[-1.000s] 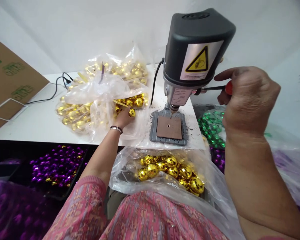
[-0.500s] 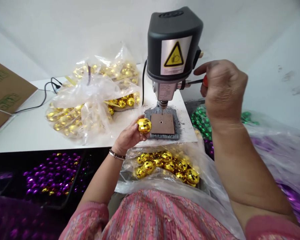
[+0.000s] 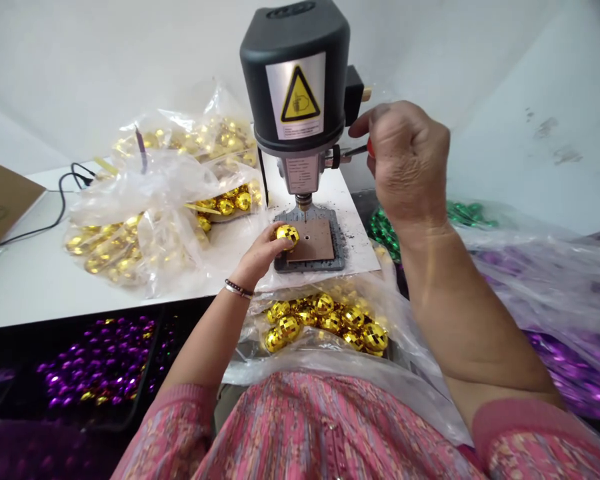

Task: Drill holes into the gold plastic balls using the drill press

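Note:
My left hand (image 3: 263,252) is closed round a shiny gold mirrored ball (image 3: 287,237). It holds the ball over the left side of the brown square plate (image 3: 317,241) on the base of a small drill press (image 3: 295,80). A hole shows in the plate, with the drill chuck (image 3: 304,202) and its thin bit above it, to the right of the ball. My right hand (image 3: 410,157) is closed on the red-knobbed feed lever (image 3: 357,152) at the machine's right side. The hand itself hides most of the knob.
Clear plastic bags of gold balls (image 3: 115,247) lie on the white table (image 3: 25,287). An open bag of gold balls (image 3: 325,320) sits before me below the table edge. Purple balls (image 3: 100,357) fill a black bin at left. Green balls (image 3: 385,233) and plastic bags are at right.
My left hand has brought the gold ball further over the plate, nearer the bit. My right hand stays at the lever. The whole view has shifted, so the machine appears further left.

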The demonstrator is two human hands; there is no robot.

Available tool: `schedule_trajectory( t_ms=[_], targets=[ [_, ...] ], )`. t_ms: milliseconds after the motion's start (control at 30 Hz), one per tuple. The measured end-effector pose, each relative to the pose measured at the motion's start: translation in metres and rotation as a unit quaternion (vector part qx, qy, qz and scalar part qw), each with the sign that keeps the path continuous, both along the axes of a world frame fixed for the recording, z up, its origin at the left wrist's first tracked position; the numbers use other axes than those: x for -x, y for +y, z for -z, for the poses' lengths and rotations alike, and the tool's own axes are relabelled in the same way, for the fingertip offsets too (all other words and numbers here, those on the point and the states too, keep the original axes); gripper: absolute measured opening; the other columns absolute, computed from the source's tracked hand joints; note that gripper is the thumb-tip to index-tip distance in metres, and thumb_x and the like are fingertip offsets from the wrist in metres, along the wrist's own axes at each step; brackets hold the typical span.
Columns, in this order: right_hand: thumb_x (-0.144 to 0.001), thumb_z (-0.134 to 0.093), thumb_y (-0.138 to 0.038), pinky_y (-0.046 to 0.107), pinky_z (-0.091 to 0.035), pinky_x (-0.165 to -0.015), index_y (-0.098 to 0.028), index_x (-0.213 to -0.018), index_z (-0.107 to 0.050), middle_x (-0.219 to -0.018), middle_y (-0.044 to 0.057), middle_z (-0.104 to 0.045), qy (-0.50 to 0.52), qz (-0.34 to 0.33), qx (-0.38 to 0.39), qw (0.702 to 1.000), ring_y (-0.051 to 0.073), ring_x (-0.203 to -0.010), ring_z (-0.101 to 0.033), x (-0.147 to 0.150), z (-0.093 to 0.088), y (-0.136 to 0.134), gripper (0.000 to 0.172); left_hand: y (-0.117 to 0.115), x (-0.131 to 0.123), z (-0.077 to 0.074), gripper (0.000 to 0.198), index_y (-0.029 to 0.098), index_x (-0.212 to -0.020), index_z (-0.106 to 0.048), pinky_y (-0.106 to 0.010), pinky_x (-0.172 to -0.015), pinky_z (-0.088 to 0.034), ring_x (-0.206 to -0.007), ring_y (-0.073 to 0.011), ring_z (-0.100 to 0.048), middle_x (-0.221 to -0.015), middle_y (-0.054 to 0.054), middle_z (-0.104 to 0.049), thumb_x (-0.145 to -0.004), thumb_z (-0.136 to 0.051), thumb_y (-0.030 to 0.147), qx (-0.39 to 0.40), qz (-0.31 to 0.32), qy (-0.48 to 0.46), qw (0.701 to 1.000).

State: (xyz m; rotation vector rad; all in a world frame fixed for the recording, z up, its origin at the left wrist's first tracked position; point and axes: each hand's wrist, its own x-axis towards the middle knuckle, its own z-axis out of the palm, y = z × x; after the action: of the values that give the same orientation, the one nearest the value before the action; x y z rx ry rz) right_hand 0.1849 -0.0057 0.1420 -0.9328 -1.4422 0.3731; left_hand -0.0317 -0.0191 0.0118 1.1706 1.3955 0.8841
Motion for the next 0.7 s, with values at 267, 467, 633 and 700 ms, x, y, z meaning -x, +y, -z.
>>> schedule_trajectory(
  t_ms=[267, 467, 633, 700],
  targets=[
    [-0.097, -0.048, -0.028, 0.026, -0.034, -0.062, -0.018, -0.065, -0.051, -0.060, -0.004, -0.040, -0.010, 0.017, 0.022, 1.000, 0.007, -0.058, -0.036, -0.001, -0.005, -0.004, 0.033, 0.024, -0.013, 0.018, 0.064, 0.017, -0.120, -0.061, -0.032, -0.083, -0.055, -0.087, -0.0181, -0.068, -0.095, -0.004, -0.073, -0.062, -0.085, 0.031, -0.046, -0.011, 0.001, 0.999],
    [-0.096, -0.046, -0.035, 0.024, -0.035, -0.064, -0.016, -0.068, -0.054, -0.064, -0.003, -0.046, -0.015, 0.009, 0.014, 1.000, 0.006, -0.059, -0.038, -0.002, -0.005, -0.004, 0.035, 0.030, -0.021, 0.028, 0.067, 0.018, -0.124, -0.062, -0.036, -0.091, -0.054, -0.096, -0.0204, -0.067, -0.104, -0.007, -0.073, -0.062, -0.086, 0.030, -0.080, -0.021, 0.053, 0.995],
    [-0.095, -0.048, -0.031, 0.025, -0.033, -0.061, -0.018, -0.067, -0.055, -0.064, -0.003, -0.046, -0.006, 0.011, 0.028, 1.000, 0.007, -0.059, -0.038, -0.002, -0.004, -0.005, 0.031, 0.026, -0.025, 0.024, 0.070, 0.017, -0.127, -0.064, -0.035, -0.093, -0.052, -0.098, -0.0222, -0.066, -0.110, -0.007, -0.072, -0.061, -0.086, 0.027, -0.104, -0.010, 0.134, 0.985],
    [-0.095, -0.047, -0.034, 0.025, -0.033, -0.062, -0.017, -0.068, -0.056, -0.064, -0.003, -0.045, -0.004, 0.008, 0.018, 1.000, 0.006, -0.059, -0.038, -0.001, -0.003, -0.006, 0.033, 0.023, -0.028, 0.022, 0.071, 0.019, -0.129, -0.065, -0.036, -0.093, -0.052, -0.099, -0.0241, -0.067, -0.110, -0.006, -0.073, -0.062, -0.086, 0.028, -0.112, 0.003, 0.177, 0.978]
  ],
)
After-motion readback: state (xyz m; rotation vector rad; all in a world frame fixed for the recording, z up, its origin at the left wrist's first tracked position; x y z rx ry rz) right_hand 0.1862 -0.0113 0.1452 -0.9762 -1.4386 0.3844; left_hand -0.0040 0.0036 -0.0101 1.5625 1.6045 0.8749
